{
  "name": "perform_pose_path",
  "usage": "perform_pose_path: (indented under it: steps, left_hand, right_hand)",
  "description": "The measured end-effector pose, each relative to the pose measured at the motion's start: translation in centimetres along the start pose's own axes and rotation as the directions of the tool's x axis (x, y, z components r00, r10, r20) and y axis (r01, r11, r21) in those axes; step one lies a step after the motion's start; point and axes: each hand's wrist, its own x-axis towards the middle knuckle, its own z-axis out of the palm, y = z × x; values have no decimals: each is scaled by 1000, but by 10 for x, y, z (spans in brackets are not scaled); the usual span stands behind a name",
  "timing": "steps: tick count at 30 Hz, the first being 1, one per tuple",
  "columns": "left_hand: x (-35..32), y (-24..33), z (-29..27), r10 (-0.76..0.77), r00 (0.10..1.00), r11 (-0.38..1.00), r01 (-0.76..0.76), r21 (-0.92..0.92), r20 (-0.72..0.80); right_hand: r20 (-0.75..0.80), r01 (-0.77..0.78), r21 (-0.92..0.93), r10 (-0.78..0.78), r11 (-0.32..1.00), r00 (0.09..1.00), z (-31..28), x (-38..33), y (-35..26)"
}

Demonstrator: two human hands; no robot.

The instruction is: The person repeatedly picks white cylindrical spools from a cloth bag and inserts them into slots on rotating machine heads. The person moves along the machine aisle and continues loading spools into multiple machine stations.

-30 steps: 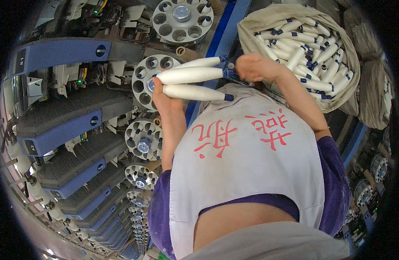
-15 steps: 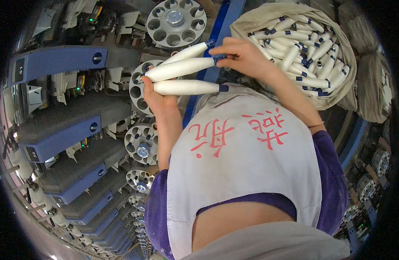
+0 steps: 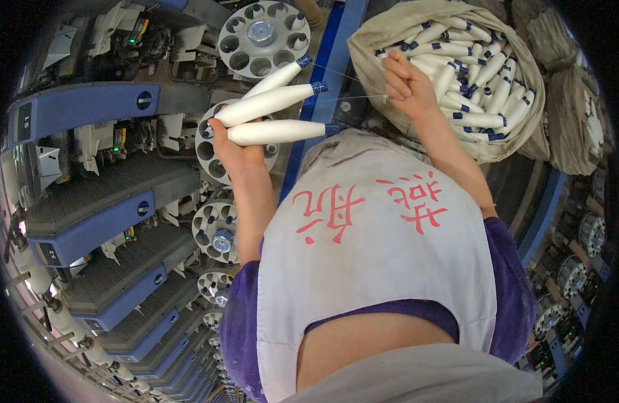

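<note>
A blue rail (image 3: 346,40) slanted down between the machine side and the person's right, its edge passing behind the tips of the held bobbins. Between those tips and the right hand lay an open gap, crossed only by fine threads (image 3: 363,97). The apron (image 3: 373,269) bounded this gap from below.

The left hand (image 3: 239,151) reached up from a raised forearm, palm turned inward, its fingers clamped around the left ends of three white bobbins (image 3: 266,104). These fanned out toward the right, blue tips outward and apart from one another, above a round holder (image 3: 210,160) that they partly hid. The right hand (image 3: 410,84) was raised level with the tips and well apart from them, its fingers curled together on the threads, which ran taut back to the bobbins. It overlapped the left side of a cloth sack (image 3: 366,47); whether it touched the cloth could not be told.

The sack stood wide open, heaped with loose bobbins (image 3: 481,121), white with blue ends, lying at all angles. Farther up, another round holder (image 3: 261,32) had small bobbin tips standing in some of its ring of cups.
</note>
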Motion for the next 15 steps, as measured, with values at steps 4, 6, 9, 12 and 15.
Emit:
perform_pose_path:
  steps: [4,6,9,12,15]
  left_hand:
    - [-10,-15,12,-5,996,1000,3,22,88]
    - [-14,-25,19,-49,988,997,40,62,145]
    - [-20,-31,22,-74,983,993,58,99,169]
    - [-32,-32,14,-123,992,987,119,107,31]
    - [-49,-38,1,-169,985,983,167,-71,-27]
  right_hand:
    - [548,610,-756,-282,236,788,27,2,10]
    - [693,664,-711,-69,-230,718,48,1,26]
    - [494,497,-868,147,17,857,62,-5,30]
    - [508,514,-855,318,71,801,42,-16,8]
    - [207,-422,-695,723,583,659,9,-30,-10]
